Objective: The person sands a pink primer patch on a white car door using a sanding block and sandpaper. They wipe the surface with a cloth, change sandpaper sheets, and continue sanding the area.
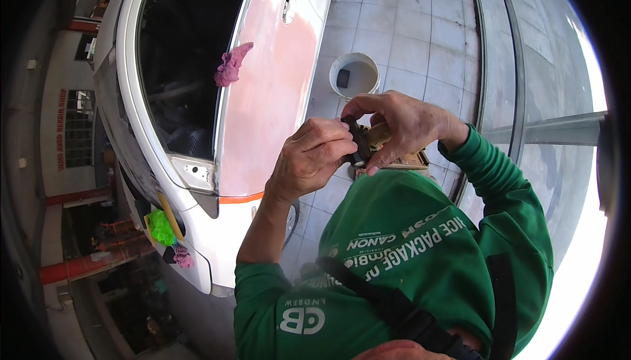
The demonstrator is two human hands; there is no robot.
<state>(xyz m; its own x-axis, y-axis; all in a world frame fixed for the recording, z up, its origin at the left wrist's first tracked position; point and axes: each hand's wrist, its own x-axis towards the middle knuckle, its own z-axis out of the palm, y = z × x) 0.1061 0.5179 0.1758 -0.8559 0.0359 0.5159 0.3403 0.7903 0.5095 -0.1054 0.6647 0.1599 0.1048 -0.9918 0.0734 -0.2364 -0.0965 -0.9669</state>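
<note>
In front of my chest both hands are together over a small dark piece (357, 138), which looks like a folded sheet. My left hand (312, 156) is closed, pinching the dark piece's left side between thumb and fingers. From the right, my right hand (411, 123) curls over a tan block-like object (377, 135) and meets the dark piece with its fingertips. The exact kind of both is partly hidden by my fingers. To the left stands a white car door (269, 97) with a large pinkish patch and white blended edges.
A crumpled pink cloth (233, 65) lies on the window sill. Beyond my hands, a white bucket (355, 54) on the tiled floor (407, 38) holds greyish liquid and a dark block. Bright green cloth (161, 227) rests toward the car's front. Glass panels (552, 57) line the right.
</note>
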